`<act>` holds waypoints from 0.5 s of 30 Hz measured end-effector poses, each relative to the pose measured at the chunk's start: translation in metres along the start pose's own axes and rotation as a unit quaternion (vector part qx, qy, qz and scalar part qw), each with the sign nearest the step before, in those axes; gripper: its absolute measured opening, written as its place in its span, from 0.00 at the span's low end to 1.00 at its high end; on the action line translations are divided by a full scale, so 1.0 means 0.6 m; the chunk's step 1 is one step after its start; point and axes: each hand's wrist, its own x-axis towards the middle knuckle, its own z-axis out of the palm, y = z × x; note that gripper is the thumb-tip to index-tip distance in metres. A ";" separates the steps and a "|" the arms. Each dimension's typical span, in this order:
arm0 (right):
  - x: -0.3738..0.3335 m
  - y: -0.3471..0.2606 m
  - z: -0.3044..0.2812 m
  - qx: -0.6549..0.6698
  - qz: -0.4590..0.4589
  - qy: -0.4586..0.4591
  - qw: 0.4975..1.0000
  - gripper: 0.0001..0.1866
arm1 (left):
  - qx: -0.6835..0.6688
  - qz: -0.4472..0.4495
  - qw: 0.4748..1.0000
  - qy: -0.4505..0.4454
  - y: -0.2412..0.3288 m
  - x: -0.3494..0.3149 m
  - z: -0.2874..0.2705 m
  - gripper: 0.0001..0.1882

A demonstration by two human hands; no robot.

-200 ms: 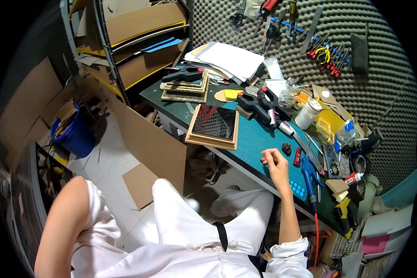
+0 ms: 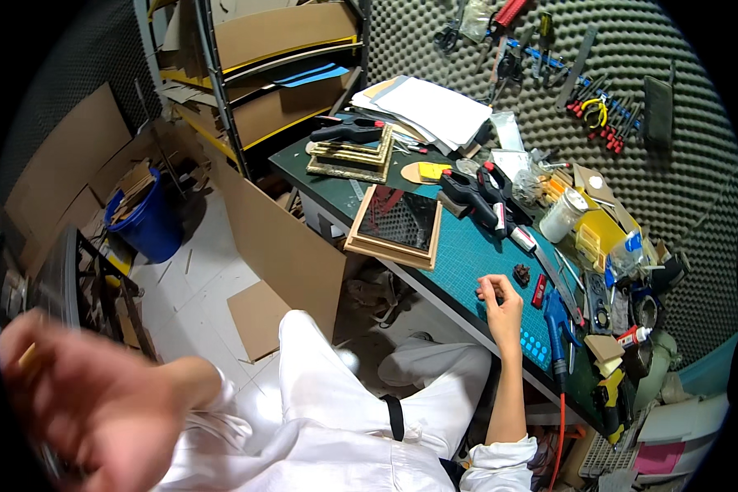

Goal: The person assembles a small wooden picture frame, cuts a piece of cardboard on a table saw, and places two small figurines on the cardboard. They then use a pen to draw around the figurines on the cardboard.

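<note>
The frame (image 2: pixel 392 252) lies at the near edge of the bench (image 2: pixel 293 158), ahead and left of the right hand (image 2: pixel 503 307), looking nearly square, no clear long axis. That hand, the nearer, is loosely curled near a dark lump (image 2: pixel 521 274); any hold is hidden. The left hand (image 2: pixel 98 402), blurred, seems half open, well apart, its hold unclear

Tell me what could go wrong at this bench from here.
The wooden frame juts past the front edge of the bench, so a bump might tip it off and damage its dark, glossy panel. The orange cord or hose of the blue gun-shaped tool hangs over the edge close to the right forearm; a snag could drag the tool down.
</note>
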 end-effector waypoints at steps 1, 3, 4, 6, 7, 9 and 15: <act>-0.001 -0.001 0.002 -0.006 0.002 -0.006 1.000 0.10 | 0.021 -0.064 0.998 0.014 -0.010 -0.037 -0.012 0.28; -0.005 0.008 -0.013 -0.036 0.016 -0.003 0.999 0.10 | 0.058 -0.202 0.977 0.023 -0.051 -0.131 -0.017 0.23; -0.004 0.002 -0.008 -0.033 0.021 -0.003 0.999 0.10 | 0.096 -0.264 0.960 -0.001 -0.062 -0.160 -0.007 0.18; -0.005 0.003 -0.011 -0.045 0.006 0.001 0.999 0.10 | 0.110 -0.382 0.917 -0.028 -0.063 -0.239 -0.010 0.10; -0.005 0.007 -0.008 -0.049 -0.001 0.001 0.999 0.09 | 0.114 -0.457 0.881 -0.041 -0.058 -0.275 -0.010 0.10; -0.005 0.007 -0.013 -0.051 -0.015 0.025 0.998 0.09 | 0.084 -0.605 0.791 -0.014 -0.064 -0.343 -0.004 0.11; -0.005 0.007 0.003 -0.061 -0.026 0.025 0.997 0.09 | 0.134 -0.729 0.671 -0.010 -0.153 -0.509 -0.069 0.31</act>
